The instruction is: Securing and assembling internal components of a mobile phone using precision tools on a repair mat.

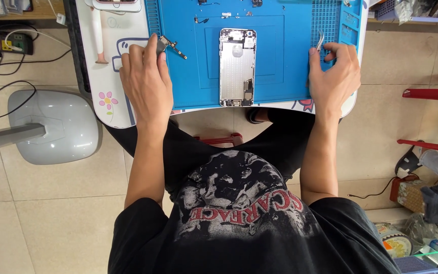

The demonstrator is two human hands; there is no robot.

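The opened phone (237, 67) lies face-down on the blue mat (280, 50), btwn both hands, well apart from each. Its long axis runs straight away from the person; camera end points to the far side, connector end sits near the mat's front edge.

L hand (145, 76) rests palm-down at the mat's left edge, fingers closed on a small dark part (161, 43). Just right of its fingertips lies a thin flex strip (176, 47), angled diagonally.

R hand (334, 71) sits at the mat's right side, pinching tweezers (320, 40) w/ thumb and forefinger, tips pointing away.

Mat lies on a white desk (112, 101).
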